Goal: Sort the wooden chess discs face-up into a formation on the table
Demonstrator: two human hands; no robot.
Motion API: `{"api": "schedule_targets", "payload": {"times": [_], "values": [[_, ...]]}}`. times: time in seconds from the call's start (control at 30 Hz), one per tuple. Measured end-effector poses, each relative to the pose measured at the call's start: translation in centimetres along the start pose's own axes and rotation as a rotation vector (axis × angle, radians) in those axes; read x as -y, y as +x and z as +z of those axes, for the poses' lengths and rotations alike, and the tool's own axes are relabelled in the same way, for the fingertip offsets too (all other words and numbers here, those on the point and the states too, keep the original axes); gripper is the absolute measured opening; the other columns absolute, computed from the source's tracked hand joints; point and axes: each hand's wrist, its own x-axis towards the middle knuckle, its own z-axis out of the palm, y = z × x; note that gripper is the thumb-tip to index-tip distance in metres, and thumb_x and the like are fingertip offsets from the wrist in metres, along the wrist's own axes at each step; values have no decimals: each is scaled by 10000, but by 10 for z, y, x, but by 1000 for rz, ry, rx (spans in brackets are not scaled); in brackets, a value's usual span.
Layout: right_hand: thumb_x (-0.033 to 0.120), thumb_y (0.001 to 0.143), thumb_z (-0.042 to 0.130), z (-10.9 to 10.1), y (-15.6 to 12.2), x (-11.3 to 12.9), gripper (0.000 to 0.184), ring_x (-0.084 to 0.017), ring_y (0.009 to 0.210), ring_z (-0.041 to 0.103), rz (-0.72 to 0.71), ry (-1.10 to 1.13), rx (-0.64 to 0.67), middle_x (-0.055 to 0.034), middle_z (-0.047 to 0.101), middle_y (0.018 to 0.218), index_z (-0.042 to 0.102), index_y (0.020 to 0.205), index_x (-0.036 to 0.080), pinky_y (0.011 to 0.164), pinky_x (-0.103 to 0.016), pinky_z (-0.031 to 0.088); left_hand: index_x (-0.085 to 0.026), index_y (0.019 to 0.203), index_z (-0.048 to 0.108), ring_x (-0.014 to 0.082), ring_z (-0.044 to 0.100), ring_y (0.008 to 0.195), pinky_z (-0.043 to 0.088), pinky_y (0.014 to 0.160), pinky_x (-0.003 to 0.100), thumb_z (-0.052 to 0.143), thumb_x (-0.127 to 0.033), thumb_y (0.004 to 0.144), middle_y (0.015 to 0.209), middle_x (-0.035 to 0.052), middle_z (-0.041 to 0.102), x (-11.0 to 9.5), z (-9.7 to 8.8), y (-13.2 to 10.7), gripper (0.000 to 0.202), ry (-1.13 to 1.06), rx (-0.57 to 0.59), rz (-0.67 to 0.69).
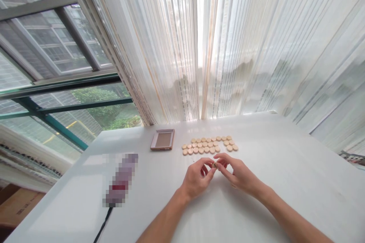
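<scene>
Between the fingertips of both hands is a small round Chinese chess piece (215,165), with a dark character showing on its face. My left hand (196,177) pinches it from the left with thumb and forefinger. From the right, my right hand (238,172) grips the same piece, its fingers curved. Just beyond the hands, several pale wooden Chinese chess pieces (205,144) lie flat in close rows on the white table (245,216). A gap shows in the rows toward their right end. No characters are visible on these upturned faces.
A shallow pinkish box or lid (172,138) lies left of the rows. Farther left is a blurred-out purple object (122,180) with a black cord (103,224). Sheer curtains (182,45) hang behind the table, beside a window. A cardboard box (19,207) sits at lower left.
</scene>
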Motion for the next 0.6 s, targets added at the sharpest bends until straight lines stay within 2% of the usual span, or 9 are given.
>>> {"api": "schedule_targets", "payload": {"times": [0.1, 0.3, 0.6], "values": [[317, 979, 476, 0, -1, 2, 223, -172, 803, 651, -22, -24, -1, -28, 694, 899, 537, 1188, 267, 636, -260, 520, -204, 1096, 610, 109, 617, 663, 502, 603, 215, 572, -266, 926, 937, 23, 711, 2, 0, 0, 185, 8, -19, -18], [261, 927, 543, 1, -2, 7, 302, -158, 799, 631, -82, -54, 7, -4, 689, 897, 528, 1228, 282, 781, -304, 535, -199, 1038, 616, 114, 612, 663, 486, 610, 218, 557, -279, 940, 883, 15, 706, 6, 1, 0, 139, 6, -37, -22], [304, 945, 539, 0, 1, -2, 275, -174, 801, 638, -74, -65, -31, -21, 696, 924, 546, 1219, 280, 774, -336, 547, -231, 1115, 597, 102, 606, 655, 495, 608, 214, 546, -236, 935, 956, 6, 702, 3, 1, 0, 188, 43, -47, 19]]}}
